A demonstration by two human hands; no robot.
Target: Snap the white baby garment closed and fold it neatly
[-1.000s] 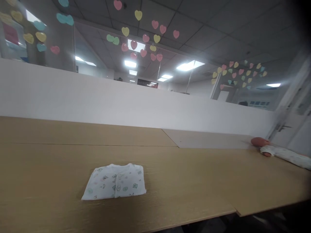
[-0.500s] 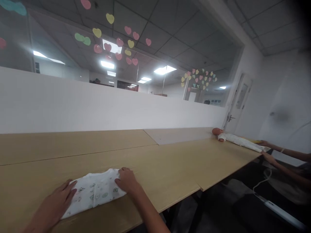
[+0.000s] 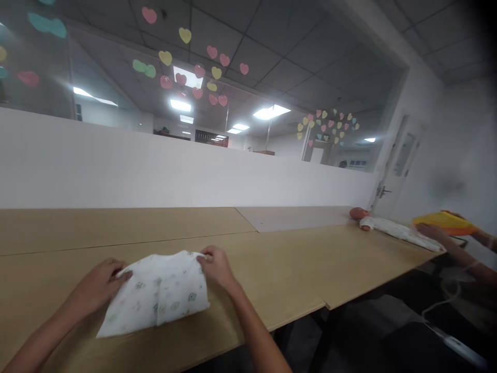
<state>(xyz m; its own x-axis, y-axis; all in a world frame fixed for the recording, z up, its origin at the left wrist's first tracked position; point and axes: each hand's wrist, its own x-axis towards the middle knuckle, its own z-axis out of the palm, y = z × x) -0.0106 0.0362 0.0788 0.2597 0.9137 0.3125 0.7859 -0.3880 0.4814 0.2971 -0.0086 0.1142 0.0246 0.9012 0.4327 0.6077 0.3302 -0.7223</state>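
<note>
Our forearms run off the bottom edge of the view. The picture is soft, so the small prints on the cloth read only as green and dark specks. The fingertips of both grips are partly hidden in the fabric.

At the far right end of the counter (image 3: 279, 259), a co-worker's hand (image 3: 429, 230) reaches in from the frame's edge. It is beside a flat yellow-orange thing (image 3: 444, 223) that we cannot identify. A baby doll (image 3: 363, 213) lies there on its back, its white-clad body blurred.

The folded baby garment (image 3: 159, 298) lies near the counter's front edge, left of the seam between the boards. The left grip (image 3: 99, 282) is curled closed on the garment's far left corner. The right grip (image 3: 217, 267) pinches the far right corner between thumb and fingers. Both grips sit at the edge farthest from us, which looks slightly raised, while the near edge rests flat on the counter. The garment spans the gap between the two grips and hangs toward us from them.

Behind the counter's back edge stands a white partition (image 3: 194, 171).
</note>
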